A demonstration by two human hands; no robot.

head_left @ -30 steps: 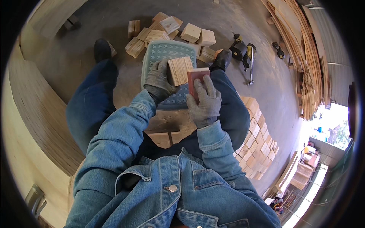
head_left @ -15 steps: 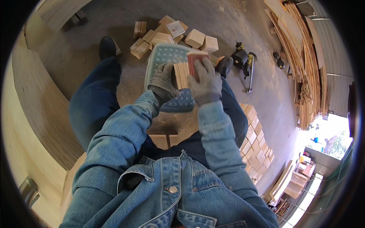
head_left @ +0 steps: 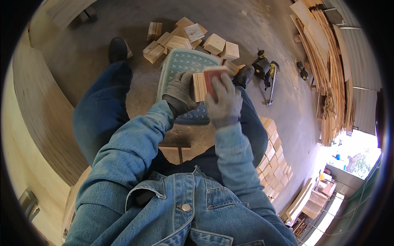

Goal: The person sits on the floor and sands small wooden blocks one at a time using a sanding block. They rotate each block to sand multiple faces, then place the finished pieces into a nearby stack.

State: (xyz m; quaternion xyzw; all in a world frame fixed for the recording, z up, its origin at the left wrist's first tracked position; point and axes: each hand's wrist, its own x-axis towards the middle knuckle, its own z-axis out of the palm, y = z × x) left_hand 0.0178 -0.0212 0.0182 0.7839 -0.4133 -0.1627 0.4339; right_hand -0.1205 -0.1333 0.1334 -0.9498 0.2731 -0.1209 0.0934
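My left hand [head_left: 179, 92], in a grey glove, grips a small layered plywood block [head_left: 199, 86] held over a pale green plastic stool [head_left: 180, 65]. My right hand [head_left: 225, 102], also gloved, presses a red sanding pad [head_left: 213, 78] against the block's right face. Both hands are just above my lap, between my knees.
A heap of wooden blocks [head_left: 184, 37] lies on the concrete floor beyond the stool. A stack of similar blocks [head_left: 273, 143] sits at my right. A power tool [head_left: 262, 67] lies on the floor to the right. Plywood sheets [head_left: 328, 74] lean at far right, a curved panel [head_left: 45, 123] at left.
My right hand with the red pad has slid forward and up along the block. The view has shifted slightly, with the hands now farther out over the stool.
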